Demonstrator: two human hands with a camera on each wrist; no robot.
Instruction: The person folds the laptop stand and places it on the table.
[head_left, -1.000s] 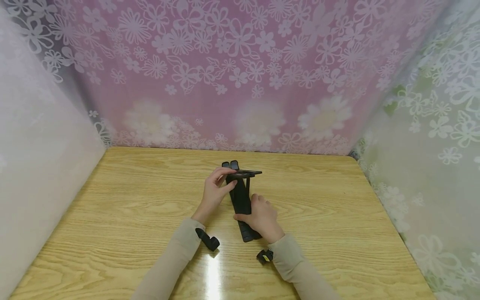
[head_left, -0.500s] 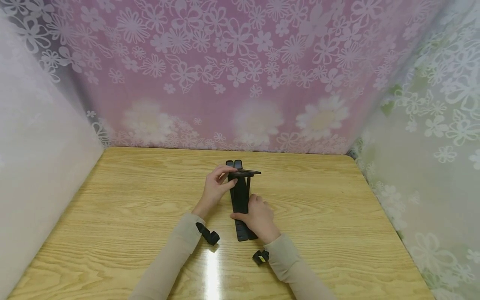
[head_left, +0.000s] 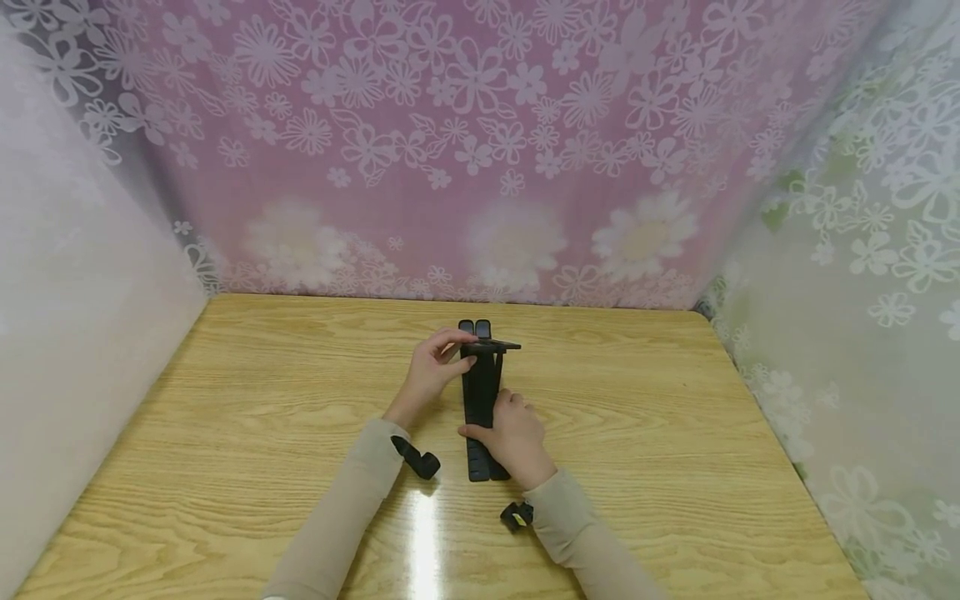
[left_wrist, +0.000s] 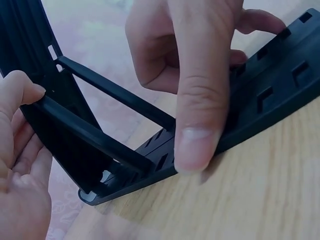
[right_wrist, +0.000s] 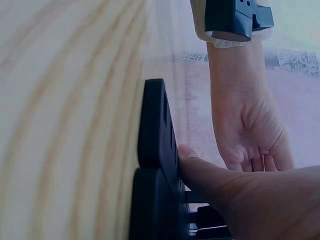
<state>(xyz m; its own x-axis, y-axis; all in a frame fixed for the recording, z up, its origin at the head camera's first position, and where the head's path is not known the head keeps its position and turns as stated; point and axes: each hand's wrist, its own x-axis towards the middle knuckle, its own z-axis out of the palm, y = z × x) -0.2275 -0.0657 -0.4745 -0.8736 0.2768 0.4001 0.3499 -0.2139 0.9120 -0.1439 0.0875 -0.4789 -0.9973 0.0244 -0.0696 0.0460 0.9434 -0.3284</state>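
Note:
A black folding stand [head_left: 477, 396] lies lengthwise on the table, its slotted base [left_wrist: 282, 92] down and its upper panel [left_wrist: 27, 40] raised at the far end. Two struts [left_wrist: 90, 131] run from that panel to the slots of the base. My left hand [head_left: 433, 364] holds the panel's left edge between thumb and fingers. With the thumb over the top and the fingers on the far side, my right hand [head_left: 517, 435] grips the base nearer to me. In the right wrist view the near ends of the base [right_wrist: 152, 130] lie against the wood.
The wood-grain table [head_left: 247, 417] stretches around the stand. A pink flowered curtain [head_left: 420, 150] hangs behind it, with pale sheets at both sides. Small black cameras sit at the left cuff [head_left: 420, 461] and the right cuff [head_left: 516, 517].
The stand has turned slightly, its far end shifting right and its near end left. My right hand has moved a little left with it; the left hand keeps its hold on the panel.

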